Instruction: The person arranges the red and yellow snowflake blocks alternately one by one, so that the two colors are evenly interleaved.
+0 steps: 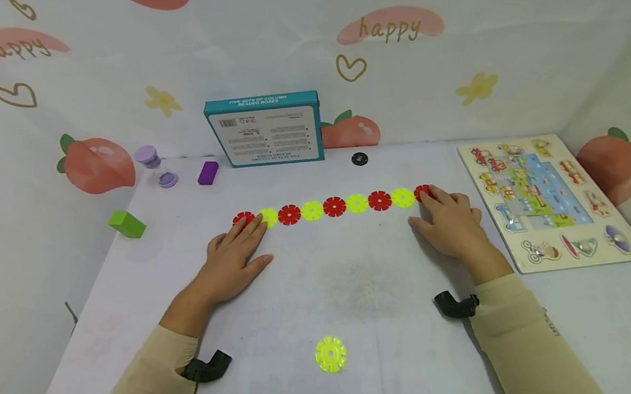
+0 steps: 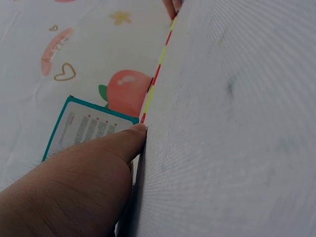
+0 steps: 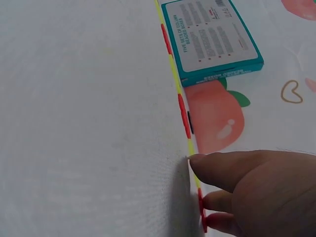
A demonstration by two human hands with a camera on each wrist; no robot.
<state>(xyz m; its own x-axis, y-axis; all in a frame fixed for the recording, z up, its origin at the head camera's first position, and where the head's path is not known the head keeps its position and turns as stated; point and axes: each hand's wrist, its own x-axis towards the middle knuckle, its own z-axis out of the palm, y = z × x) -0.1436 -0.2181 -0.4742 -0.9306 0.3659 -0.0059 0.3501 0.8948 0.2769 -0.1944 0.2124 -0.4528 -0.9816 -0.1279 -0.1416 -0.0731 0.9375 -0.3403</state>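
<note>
A row of notched plastic discs, red and yellow-green by turns, runs slantwise over the white table in the head view, with a red disc (image 1: 334, 206) near its middle. My left hand (image 1: 230, 268) lies with fingers extended at the row's left end, fingertips touching the end red disc (image 1: 242, 217) and the yellow-green disc (image 1: 269, 217) beside it. At the other end, fingers of my right hand (image 1: 451, 223) rest on the last red disc (image 1: 422, 191), partly covering it. A separate yellow-green disc (image 1: 330, 354) lies nearer the front.
Behind the row stands a teal-edged box (image 1: 267, 129), with a black round piece (image 1: 359, 158) to its right. A wooden picture puzzle board (image 1: 551, 200) lies at the right. Toward the left are a purple block (image 1: 208, 173), a lilac sand timer (image 1: 157, 168) and a green block (image 1: 127, 224).
</note>
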